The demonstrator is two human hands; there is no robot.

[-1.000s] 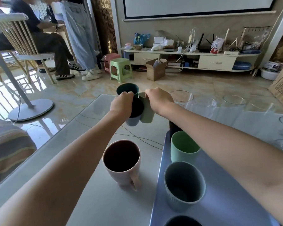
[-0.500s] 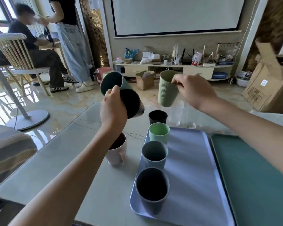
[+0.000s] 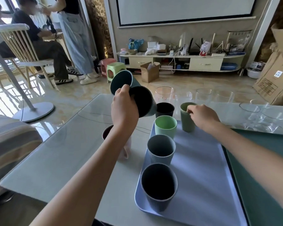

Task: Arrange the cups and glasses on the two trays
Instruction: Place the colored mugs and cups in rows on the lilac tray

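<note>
An olive-green ribbed cup (image 3: 187, 118) is being set down at the far end of the lavender rectangular plastic tray (image 3: 203, 168), beside the column of four cups already standing along the tray's left edge: a black cup (image 3: 164, 110) farthest away, then a light green cup (image 3: 165, 127), a grey-blue ribbed cup (image 3: 161, 149) and a dark navy ribbed cup (image 3: 159, 186) nearest. The olive cup is pinched at its rim by the curled fingers of the right hand (image 3: 203, 117); whether its base is fully down cannot be told.

Two more cups are gripped together in the left hand (image 3: 124, 108), held tilted above the table: a teal cup (image 3: 122, 81) and a dark cup (image 3: 141, 102), the fingers wrapped round both.

For the step to be done well, the olive cup should be lowered until its base is flat on the tray, level with the black cup so that a second column is begun, and only then should the rim be let go. The pair in the left hand is best kept clear of the black cup, which it hangs just above. A pink mug (image 3: 126, 149) stands on the glass-topped table (image 3: 64, 152), partly hidden by the left forearm, and is not yet on a tray. The dark green tray (image 3: 268, 185) lies just beside the lavender one, and clear drinking glasses (image 3: 203, 97) stand along the table's far side, likely meant for it.
</note>
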